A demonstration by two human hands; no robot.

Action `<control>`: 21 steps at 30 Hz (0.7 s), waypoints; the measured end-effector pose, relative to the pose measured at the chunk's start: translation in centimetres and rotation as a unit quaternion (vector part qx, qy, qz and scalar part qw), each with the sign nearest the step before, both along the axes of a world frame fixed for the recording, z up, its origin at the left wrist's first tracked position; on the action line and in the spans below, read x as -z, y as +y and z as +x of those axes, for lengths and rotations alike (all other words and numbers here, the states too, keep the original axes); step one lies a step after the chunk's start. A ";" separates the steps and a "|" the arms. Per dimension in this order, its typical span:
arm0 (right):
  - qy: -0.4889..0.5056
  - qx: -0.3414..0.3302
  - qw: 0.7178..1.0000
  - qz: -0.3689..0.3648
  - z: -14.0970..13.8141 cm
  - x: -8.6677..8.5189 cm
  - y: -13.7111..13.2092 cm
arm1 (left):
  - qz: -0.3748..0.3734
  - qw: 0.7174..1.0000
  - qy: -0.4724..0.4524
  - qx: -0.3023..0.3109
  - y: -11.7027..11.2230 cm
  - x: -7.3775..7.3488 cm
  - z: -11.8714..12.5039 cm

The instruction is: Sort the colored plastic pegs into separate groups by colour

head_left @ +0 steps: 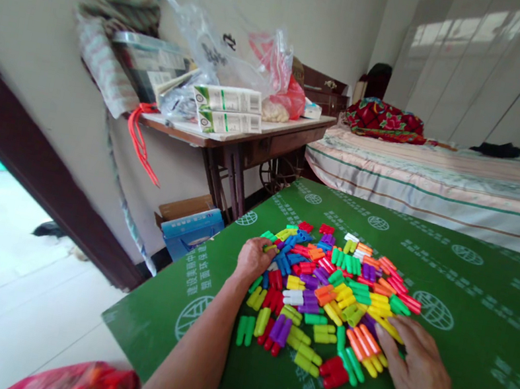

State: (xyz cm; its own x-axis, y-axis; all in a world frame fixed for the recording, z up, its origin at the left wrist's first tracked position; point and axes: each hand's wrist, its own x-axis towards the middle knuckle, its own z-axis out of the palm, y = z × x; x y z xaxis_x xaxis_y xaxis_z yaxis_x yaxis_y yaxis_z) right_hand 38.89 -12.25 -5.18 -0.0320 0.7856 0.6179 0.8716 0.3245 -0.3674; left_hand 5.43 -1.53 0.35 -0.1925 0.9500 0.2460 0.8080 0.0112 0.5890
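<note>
Bullet-shaped plastic building blocks (309, 282) in many colours lie heaped on a green board (485, 315). At the heap's left edge, my left hand (254, 259) is closed, its fingertips pinching a yellow-green block (270, 248). My right hand (421, 367) is at the right edge, thumb and fingers around a yellow block (390, 327). Close to that thumb lies a joined orange block (363, 341), with green blocks (351, 365) beside it. A red block (334, 372) sits at the near edge. My left fingers partly hide what they hold.
Behind the board, a wooden table (296, 132) carries milk-style cartons (227, 122) and plastic bags (218, 33). A blue box (190, 232) stands on the floor beneath. A bed (443, 180) is at the back right. A red bag (80, 383) lies at lower left.
</note>
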 end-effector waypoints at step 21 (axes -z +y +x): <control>-0.011 -0.002 1.000 0.009 0.0 0.1 -0.1 | -0.007 1.000 0.000 -0.014 0.0 -0.1 0.1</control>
State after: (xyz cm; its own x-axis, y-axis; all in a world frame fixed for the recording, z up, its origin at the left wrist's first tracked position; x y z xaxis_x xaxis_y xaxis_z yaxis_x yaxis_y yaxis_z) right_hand 38.91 -12.32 -5.25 -0.0476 0.7739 0.6316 0.8781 0.3338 -0.3429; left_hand 5.55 -1.58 0.44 -0.2189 0.9474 0.2334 0.8074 0.0415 0.5886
